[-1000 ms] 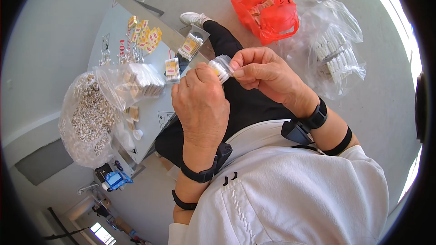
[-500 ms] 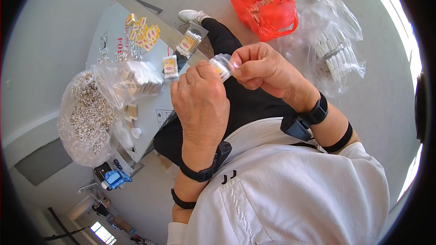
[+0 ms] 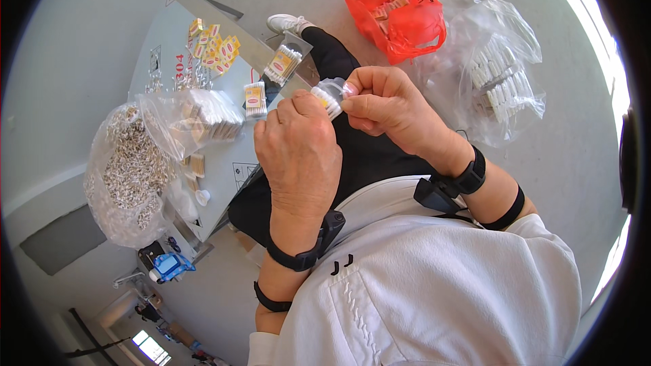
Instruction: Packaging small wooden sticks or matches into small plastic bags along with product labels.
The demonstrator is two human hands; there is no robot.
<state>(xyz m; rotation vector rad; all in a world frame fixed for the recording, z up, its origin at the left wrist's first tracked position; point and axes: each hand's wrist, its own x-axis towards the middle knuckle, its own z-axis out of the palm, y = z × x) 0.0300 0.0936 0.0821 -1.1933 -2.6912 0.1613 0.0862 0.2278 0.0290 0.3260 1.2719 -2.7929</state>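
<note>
Above my lap, a small clear bag of cotton swabs (image 3: 327, 102) with a yellow label is held between both hands. My left hand (image 3: 298, 156) is closed round its lower left part, and the back of the hand hides some of it. At the bag's clear end, the thumb and fingers of my right hand (image 3: 393, 103) pinch the plastic. Left of it, one bagged swab pack (image 3: 255, 99) lies on the table (image 3: 224, 179). Another swab pack (image 3: 283, 63) sits in clear plastic at the table's edge.
Yellow cards (image 3: 218, 53) lie farther back on the table, with loose swabs near them. A big clear bag of loose swabs (image 3: 132, 173) stands left, beside stacked clear plastic bags (image 3: 209, 116). A red bag (image 3: 424, 27) and a clear bag of swab bundles (image 3: 500, 85) rest on the floor.
My right thumb and fingers have shifted slightly along the clear end of the swab bag, and the right wrist has moved a little left. My left hand stays nearly still.
</note>
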